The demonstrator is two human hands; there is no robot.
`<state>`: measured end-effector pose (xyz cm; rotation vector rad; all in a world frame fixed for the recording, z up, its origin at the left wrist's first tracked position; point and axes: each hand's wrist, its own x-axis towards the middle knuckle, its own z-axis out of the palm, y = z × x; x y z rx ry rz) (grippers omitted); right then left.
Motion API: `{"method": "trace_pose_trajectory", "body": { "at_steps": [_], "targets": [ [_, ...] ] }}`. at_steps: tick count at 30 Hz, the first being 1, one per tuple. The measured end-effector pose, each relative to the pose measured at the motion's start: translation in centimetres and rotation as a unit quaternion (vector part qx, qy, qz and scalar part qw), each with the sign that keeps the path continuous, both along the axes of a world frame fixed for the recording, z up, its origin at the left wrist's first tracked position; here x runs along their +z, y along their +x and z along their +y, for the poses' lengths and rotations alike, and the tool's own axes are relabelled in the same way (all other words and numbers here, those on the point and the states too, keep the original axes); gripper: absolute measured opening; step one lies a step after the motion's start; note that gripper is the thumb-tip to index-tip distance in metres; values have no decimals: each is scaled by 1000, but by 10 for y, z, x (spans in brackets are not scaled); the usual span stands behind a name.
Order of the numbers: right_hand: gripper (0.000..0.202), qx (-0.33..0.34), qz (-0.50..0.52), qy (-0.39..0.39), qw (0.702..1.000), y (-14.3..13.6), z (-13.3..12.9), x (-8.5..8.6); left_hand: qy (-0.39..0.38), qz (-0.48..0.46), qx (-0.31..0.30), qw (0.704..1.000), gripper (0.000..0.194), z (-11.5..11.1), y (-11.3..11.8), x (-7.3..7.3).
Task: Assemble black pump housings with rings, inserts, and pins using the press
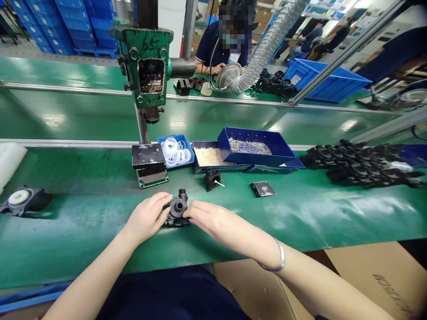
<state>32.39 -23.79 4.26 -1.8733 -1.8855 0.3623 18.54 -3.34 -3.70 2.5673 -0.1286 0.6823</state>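
A black plastic housing (178, 208) with a round central opening and a short upright port rests on the green bench, between my two hands. My left hand (150, 215) is curled against its left side, fingertips on the rim. From the right, my right hand (205, 215) presses its closed fingers on the housing's right edge; whether a small part is between them is hidden. Just behind stands a second black part (212, 179) with a white pin sticking out. A small flat black block (263, 189) lies farther right.
A green press (150, 66) rises behind a black block (148, 156). Blue bins hold white rings (176, 151), small beige pieces (209, 157) and metal pins (248, 146). Black parts (360, 164) are piled right; another assembly (25, 199) sits left. A person (207, 46) works opposite.
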Motion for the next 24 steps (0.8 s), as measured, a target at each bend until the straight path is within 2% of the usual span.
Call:
{"method": "trace_pose_trajectory", "body": {
  "at_steps": [5, 9, 12, 15, 20, 24],
  "targets": [
    [20, -18, 34, 1, 999, 2, -1, -1, -21, -3, 3, 1000, 37, -1, -2, -8],
    [18, -39, 71, 7, 997, 5, -3, -9, 22, 6, -5, 1000, 35, 1, -3, -8],
    [19, -47, 53, 16, 997, 4, -3, -16, 48, 7, -4, 999, 38, 2, -4, -8],
    [17, -50, 24, 36, 998, 1, -2, -19, 38, 4, -3, 999, 40, 1, -6, -10],
    [20, -33, -77, 55, 995, -4, -9, -22, -52, 36, -10, 998, 65, -1, -8, -11],
    [21, -36, -133, 63, 989, -7, -11, -26, -67, 50, -29, 996, 84, -3, -8, -10]
  ]
}}
